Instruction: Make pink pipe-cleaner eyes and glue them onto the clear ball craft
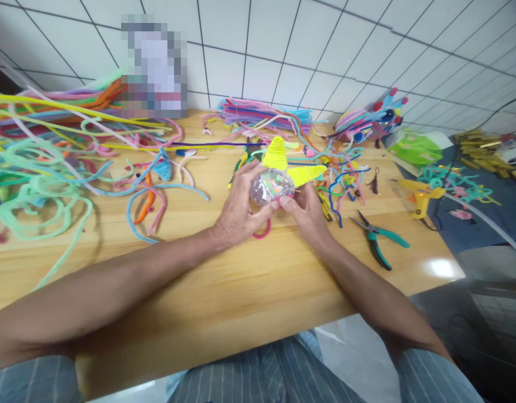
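Observation:
Between both hands, above the middle of the wooden table, is a clear plastic ball [269, 186] with colourful bits showing in it. Two yellow ear-like pieces [276, 154], wound in ridged strands, stick out from its top and right side. My left hand [240, 204] wraps round the ball's left side, thumb at the bottom. My right hand [308, 210] closes on its lower right, its thumb tip close to the left one. A pink loop [263, 229] hangs below the ball. The fingers behind the ball are partly hidden.
Loose pipe cleaners [43, 168] sprawl over the table's left side. A bundle of them [261, 115] lies at the back. To the right are green-handled pliers [379, 238], a yellow glue gun [421, 196] and a green packet [417, 148]. The table's front edge is near my body.

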The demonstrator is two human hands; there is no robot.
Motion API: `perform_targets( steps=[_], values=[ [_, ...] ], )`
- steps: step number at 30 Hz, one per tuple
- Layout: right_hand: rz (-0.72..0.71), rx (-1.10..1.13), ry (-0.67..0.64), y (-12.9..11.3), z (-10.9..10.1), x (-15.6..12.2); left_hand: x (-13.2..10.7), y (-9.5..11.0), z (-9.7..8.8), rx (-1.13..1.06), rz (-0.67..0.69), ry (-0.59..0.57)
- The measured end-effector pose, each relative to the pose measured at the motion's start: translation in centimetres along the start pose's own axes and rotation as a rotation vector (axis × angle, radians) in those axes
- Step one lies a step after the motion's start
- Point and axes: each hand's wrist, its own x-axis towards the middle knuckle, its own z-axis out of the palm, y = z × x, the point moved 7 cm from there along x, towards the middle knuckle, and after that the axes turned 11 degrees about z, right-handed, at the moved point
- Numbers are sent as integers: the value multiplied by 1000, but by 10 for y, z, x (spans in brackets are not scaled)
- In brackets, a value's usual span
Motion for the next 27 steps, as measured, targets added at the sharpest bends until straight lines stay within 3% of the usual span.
perform_targets(
  steps=[27],
  values=[
    [60,40,-20,-4,1,-1,1,-8,0,29,-28,-73]
  ],
)
